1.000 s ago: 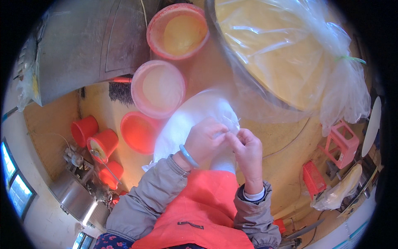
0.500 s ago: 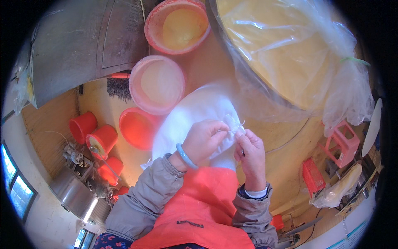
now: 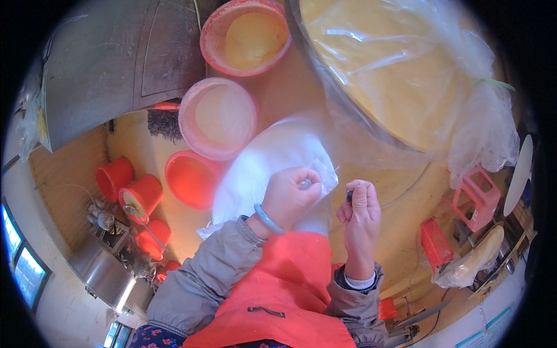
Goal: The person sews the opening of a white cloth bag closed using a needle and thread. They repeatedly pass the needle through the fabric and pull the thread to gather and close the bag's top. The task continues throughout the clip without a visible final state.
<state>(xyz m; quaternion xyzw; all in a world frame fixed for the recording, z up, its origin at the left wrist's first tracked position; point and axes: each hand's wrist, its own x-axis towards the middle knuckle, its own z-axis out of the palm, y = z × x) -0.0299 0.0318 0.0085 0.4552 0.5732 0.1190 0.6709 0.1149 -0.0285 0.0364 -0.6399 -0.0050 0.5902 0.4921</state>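
A plump white woven sack (image 3: 255, 171) stands against the red apron over my legs. My left hand (image 3: 290, 197), with a pale blue bangle at its wrist, is closed on the sack's gathered corner. Thumb and finger form a ring there, and the loose tip of the cloth sticks out beyond them. Apart from the sack, to its right, my right hand (image 3: 361, 213) is closed with the thumb up. A small dark thing (image 3: 350, 196) shows between its thumb and fingers, too small to name.
Beyond the sack stand a pale pink tub (image 3: 248, 136) and a red tub (image 3: 209, 55) holding yellowish stuff. A large plastic-covered yellow round (image 3: 371, 75) fills the far right. Red buckets (image 3: 116, 178) line the left; a pink stool (image 3: 478, 200) stands at the right.
My right hand has come off the sack's corner and moved right and slightly nearer, now with a small dark thing showing in it. My left hand stays at the corner, its grip rounder.
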